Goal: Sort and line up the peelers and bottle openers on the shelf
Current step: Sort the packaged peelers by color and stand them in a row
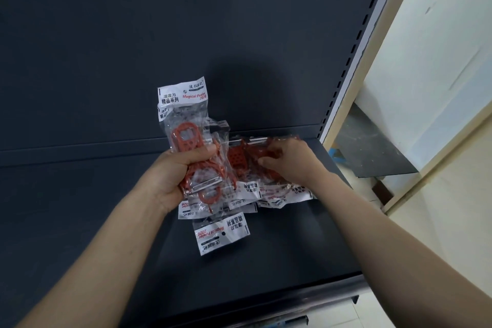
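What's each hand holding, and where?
Left hand grips a bundle of bagged peelers around their middles. Right hand pinches packs lying on the shelf, mid-pack.

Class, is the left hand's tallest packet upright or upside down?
Upright: the packet shows its header text right way up above the left hand.

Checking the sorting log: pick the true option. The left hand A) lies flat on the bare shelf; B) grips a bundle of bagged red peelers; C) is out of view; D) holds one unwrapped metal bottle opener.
B: the left hand curls its fingers round a bundle of bagged red peelers, while the right hand grasps the pile of packets on the shelf.
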